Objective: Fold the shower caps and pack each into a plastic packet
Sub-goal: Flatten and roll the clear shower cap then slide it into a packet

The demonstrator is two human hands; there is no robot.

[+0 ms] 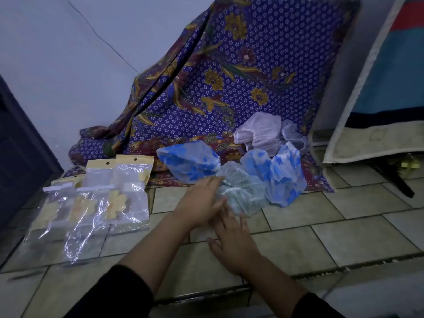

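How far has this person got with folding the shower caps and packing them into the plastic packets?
Done: nothing that shows. The plastic packets lie flat on the floor, and no cap is visible inside them.
In hand: the left hand and right hand reach with straight fingers to the green shower cap, which is not yet folded.
Left: that cap, the blue-flowered caps and the pale caps behind, all loose.

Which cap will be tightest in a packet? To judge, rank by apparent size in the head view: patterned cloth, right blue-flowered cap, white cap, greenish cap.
1. patterned cloth
2. right blue-flowered cap
3. greenish cap and white cap look alike; the left hand overlaps the greenish one, so they stay unranked.
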